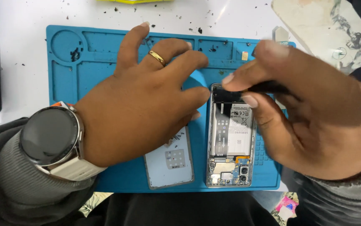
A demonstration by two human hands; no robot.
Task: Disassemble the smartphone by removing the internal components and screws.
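Head camera looks down on a blue repair mat (63, 83) on a white bench (21, 25), where an opened smartphone (230, 146) lies back-up, battery (234, 129) and circuit boards exposed. The left hand (142, 100), fingers spread, rests flat on the mat just beside the phone, likely steadying it. The right hand (310, 117) pinches a dark slender tool (268, 87), possibly a spudger, at the phone's far end. The removed back cover (168, 163) lies alongside, partly under the left hand. Dark debris specks (75, 54) dot the mat's far trays. Open mat remains only along the near edge.
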